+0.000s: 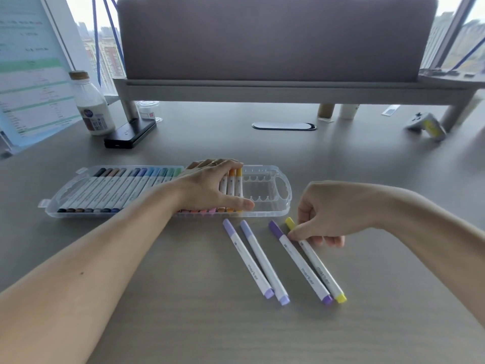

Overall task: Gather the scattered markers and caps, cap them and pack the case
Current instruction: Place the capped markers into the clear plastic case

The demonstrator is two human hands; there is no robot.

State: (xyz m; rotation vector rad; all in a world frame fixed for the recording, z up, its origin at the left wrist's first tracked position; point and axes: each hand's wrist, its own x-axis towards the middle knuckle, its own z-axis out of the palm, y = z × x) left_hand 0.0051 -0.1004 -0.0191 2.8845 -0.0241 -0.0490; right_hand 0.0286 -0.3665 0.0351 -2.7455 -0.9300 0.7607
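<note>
Grip of right hand (330, 211) pinches yellow marker (320, 270) near its far end.

Four markers (300, 261) lie on the desk (183, 324) before the case (286, 206).

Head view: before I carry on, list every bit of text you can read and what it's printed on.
"marker": on the barrels of the lilac marker, the purple marker and the yellow marker.
Small print near their caps: too small to read.
Label on the milk bottle: blurred.
Printed sheet at far left: blurred.
</note>
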